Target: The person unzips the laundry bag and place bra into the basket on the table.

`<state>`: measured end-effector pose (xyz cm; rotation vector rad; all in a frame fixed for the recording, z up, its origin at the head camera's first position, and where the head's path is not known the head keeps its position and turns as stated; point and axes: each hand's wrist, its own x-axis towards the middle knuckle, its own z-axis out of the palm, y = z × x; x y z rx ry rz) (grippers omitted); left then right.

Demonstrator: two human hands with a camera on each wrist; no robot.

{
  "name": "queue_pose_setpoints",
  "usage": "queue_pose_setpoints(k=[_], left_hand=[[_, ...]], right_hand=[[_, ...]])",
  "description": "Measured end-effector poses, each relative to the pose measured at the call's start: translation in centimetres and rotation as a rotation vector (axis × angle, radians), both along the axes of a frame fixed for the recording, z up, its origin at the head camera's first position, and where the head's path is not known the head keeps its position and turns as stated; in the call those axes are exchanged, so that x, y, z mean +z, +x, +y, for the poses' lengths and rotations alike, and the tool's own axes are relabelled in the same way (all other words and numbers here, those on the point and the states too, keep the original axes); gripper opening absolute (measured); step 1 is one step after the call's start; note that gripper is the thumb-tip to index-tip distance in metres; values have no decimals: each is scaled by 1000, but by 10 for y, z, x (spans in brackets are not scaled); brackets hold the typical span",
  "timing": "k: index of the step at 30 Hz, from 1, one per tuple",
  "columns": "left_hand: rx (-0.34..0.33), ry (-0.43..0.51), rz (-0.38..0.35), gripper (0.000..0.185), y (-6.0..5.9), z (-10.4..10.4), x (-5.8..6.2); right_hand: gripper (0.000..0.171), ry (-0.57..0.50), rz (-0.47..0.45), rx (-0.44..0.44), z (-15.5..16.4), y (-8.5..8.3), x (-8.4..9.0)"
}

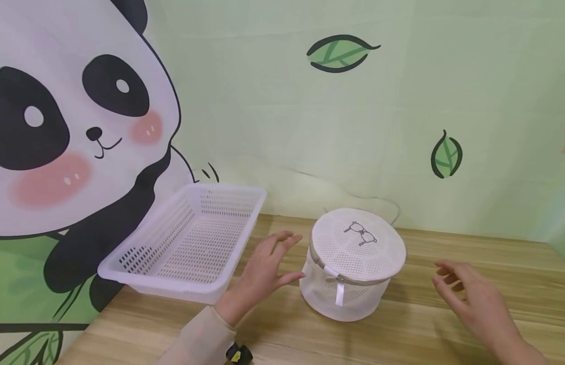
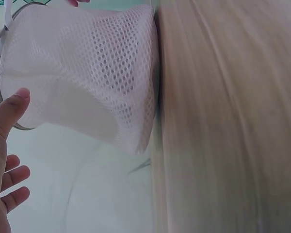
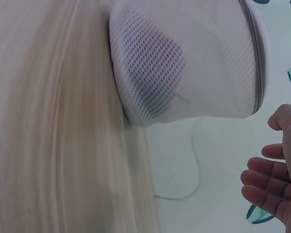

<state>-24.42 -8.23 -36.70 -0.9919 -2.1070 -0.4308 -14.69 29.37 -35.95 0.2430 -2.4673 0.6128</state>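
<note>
A round white mesh laundry bag (image 1: 355, 248) stands upright on the wooden table, its lid printed with a pair of glasses. A zipper runs round the lid's rim, and a white pull tab (image 1: 340, 294) hangs at the front. To the left of the bag is my left hand (image 1: 264, 268), fingers spread and holding nothing; the left wrist view shows its thumb (image 2: 17, 104) near the zipped rim. My right hand (image 1: 480, 304) hovers off to the bag's right, apart from it, with loosely bent fingers and nothing in them. Through the mesh, the right wrist view shows something dark (image 3: 153, 73).
A white perforated plastic basket (image 1: 223, 274) sits left of my left hand. Behind the table hangs a green cloth backdrop (image 1: 264, 116) with a panda and leaves. A small black object (image 1: 239, 353) lies by my left sleeve, and a thin cord (image 1: 387, 200) shows behind the bag.
</note>
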Motion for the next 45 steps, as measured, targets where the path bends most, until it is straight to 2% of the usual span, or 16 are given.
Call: queue_pose_setpoints(k=[13, 25, 35, 42, 45], left_hand=[[-61, 31, 36, 73, 8, 6, 8], [-129, 71, 125, 73, 18, 14, 18], [-202, 54, 216, 70, 22, 20, 23], [-233, 36, 212, 64, 24, 25, 24], [-236, 28, 231, 60, 23, 27, 24]], right_hand=[[24, 12, 153, 49, -17, 8, 10], [22, 2, 174, 72, -34, 19, 20], [29, 13, 267, 159, -49, 25, 21], [36, -1, 292, 227, -60, 28, 22], [38, -3, 307, 253, -65, 28, 23]])
